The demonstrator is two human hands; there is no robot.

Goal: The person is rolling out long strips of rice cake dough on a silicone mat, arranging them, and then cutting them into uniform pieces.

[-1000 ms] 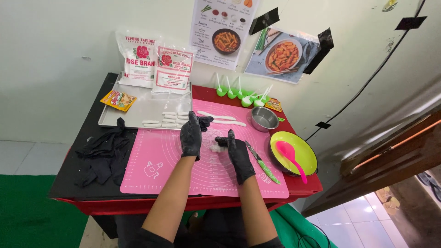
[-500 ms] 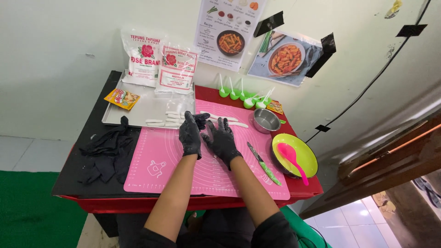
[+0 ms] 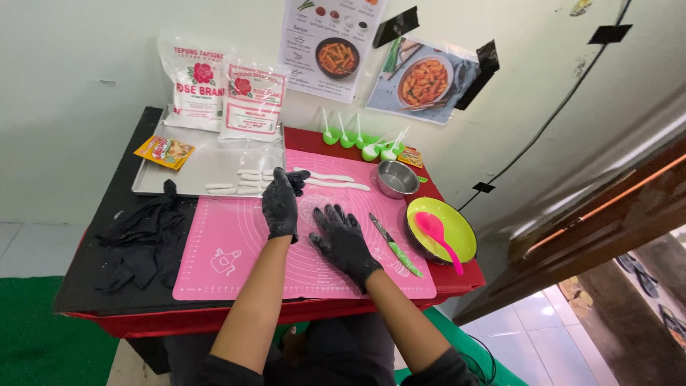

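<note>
Now both gloved hands on pink mat | left hand loosely curled, grip unclear | right hand flat, fingers spread, empty | knife beside it

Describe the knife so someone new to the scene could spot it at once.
Start at the pink mat on the table. Along its right edge, between the gloved right hand and the green plate, lies the knife, pointing away from the person. Its green handle and slim dark blade set it apart from the pink spoon on that plate.
</note>
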